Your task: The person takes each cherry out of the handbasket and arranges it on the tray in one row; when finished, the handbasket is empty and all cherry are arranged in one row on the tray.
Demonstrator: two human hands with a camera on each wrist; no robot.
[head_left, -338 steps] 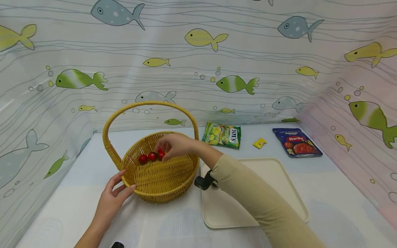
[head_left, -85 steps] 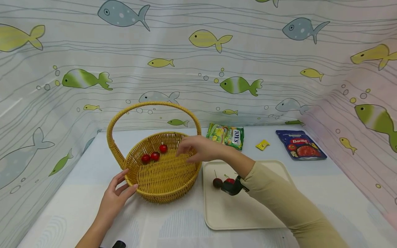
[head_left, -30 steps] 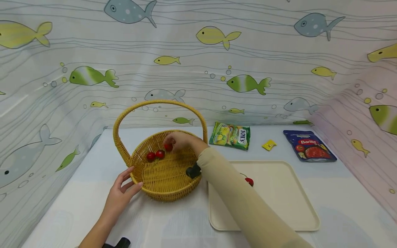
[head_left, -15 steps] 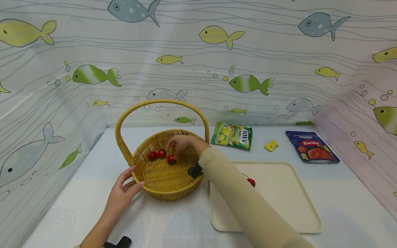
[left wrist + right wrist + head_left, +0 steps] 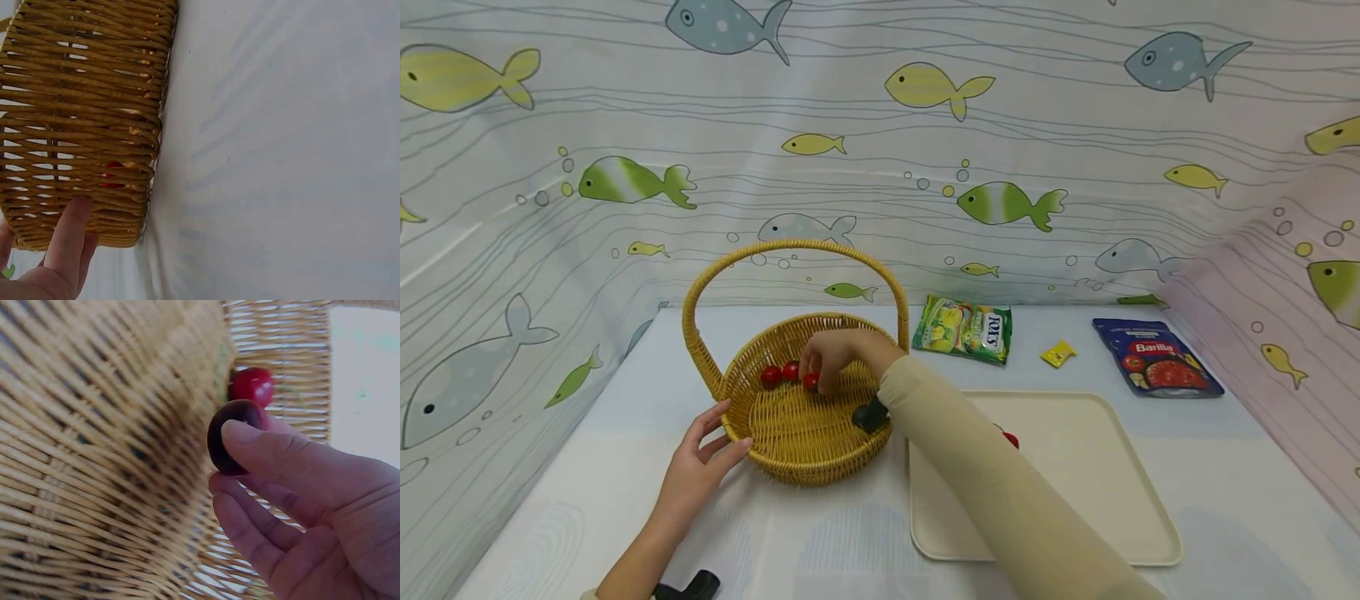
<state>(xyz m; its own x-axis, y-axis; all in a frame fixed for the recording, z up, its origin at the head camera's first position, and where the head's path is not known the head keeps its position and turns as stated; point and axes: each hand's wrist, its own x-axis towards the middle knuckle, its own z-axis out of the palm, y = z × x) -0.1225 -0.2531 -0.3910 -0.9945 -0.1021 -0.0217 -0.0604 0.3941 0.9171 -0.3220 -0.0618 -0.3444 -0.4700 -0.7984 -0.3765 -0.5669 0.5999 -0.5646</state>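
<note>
My right hand (image 5: 835, 358) is inside the yellow wicker basket (image 5: 805, 472), pinching a dark red cherry (image 5: 219, 440) between thumb and fingers. Just beyond it in the right wrist view is a brighter red cherry (image 5: 253, 386) with a green stem. Two more cherries show in the head view: a left one (image 5: 771, 377) and one (image 5: 791, 371) close to my fingers. My left hand (image 5: 694, 458) rests on the basket's near-left rim with fingers spread. Its fingers (image 5: 65, 244) touch the woven outer wall in the left wrist view.
Right of the basket lies a cream tray (image 5: 1075, 500), partly under my right sleeve, with a half-hidden cherry (image 5: 1011, 439) on it. Behind are a green FOX'S bag (image 5: 962, 329), a small yellow packet (image 5: 1058, 353) and a blue Barilla pouch (image 5: 1157, 357). The basket's tall handle (image 5: 793, 244) arches overhead.
Cherries have appeared on the tray since the oldest frame. One cherry in the basket has shifted forward from the back, and my right fingers now pinch it. My left hand stays on the rim.
</note>
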